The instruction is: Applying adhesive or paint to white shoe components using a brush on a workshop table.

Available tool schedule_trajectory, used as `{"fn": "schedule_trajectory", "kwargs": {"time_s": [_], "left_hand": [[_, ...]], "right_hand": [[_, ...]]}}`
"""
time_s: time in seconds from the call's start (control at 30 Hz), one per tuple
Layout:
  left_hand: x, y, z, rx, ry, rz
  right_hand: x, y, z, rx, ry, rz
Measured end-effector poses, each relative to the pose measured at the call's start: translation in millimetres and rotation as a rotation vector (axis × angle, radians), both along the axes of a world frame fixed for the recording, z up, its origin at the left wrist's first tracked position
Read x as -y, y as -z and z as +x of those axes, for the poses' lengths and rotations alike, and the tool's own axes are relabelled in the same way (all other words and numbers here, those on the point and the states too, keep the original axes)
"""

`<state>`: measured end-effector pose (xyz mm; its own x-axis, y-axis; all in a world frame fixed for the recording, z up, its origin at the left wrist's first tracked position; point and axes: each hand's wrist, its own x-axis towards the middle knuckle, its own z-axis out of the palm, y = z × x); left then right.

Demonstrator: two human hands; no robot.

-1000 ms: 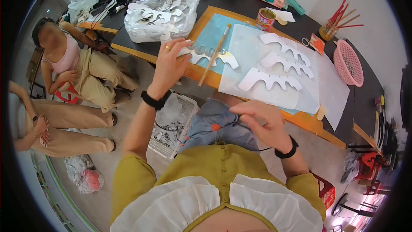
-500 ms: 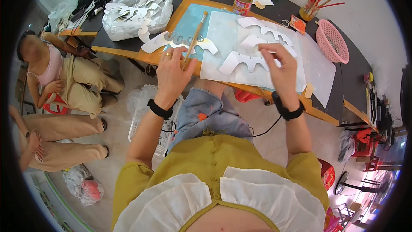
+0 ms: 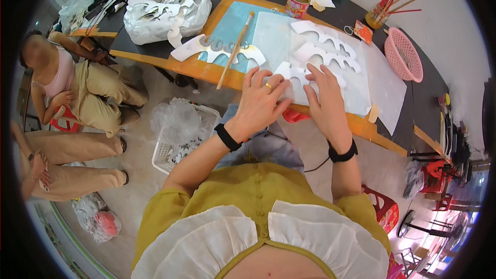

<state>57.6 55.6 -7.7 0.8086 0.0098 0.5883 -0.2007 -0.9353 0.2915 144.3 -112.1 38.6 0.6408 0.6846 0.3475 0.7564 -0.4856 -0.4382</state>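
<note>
My left hand [image 3: 259,102] and my right hand [image 3: 325,99] both press flat on a white cut-out shape [image 3: 290,74] at the near edge of an orange board [image 3: 217,75]. Fingers are spread on the shape; neither hand grips anything. Two more white cut-outs [image 3: 323,33] lie further back on a pale sheet [image 3: 377,80]. Another white cut-out [image 3: 206,49] rests on a light blue sheet [image 3: 230,23] to the left, with a wooden-handled brush [image 3: 233,51] lying across it.
A clear bag of white cut-outs [image 3: 165,5], a red tin [image 3: 297,4], a jar of red sticks [image 3: 380,16] and a pink basket [image 3: 405,54] stand on the dark table. A white crate [image 3: 178,142] sits on the floor. Two people [image 3: 67,82] sit at left.
My left hand left the cut-out by the brush and came right onto the near shape. My right hand rose from my lap to the board and now lies beside it.
</note>
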Motion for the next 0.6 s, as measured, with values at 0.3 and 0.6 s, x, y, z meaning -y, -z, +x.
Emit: {"fn": "schedule_trajectory", "kwargs": {"time_s": [0.3,0.6], "left_hand": [[-13.5,8.3,-10.4,0.105,0.026,-0.069],[-5.8,5.3,-7.1,0.123,-0.076,-0.151]], "right_hand": [[8.3,18.9,-0.3,0.075,-0.058,-0.074],[4.9,-5.8,10.4,0.116,-0.132,-0.183]]}}
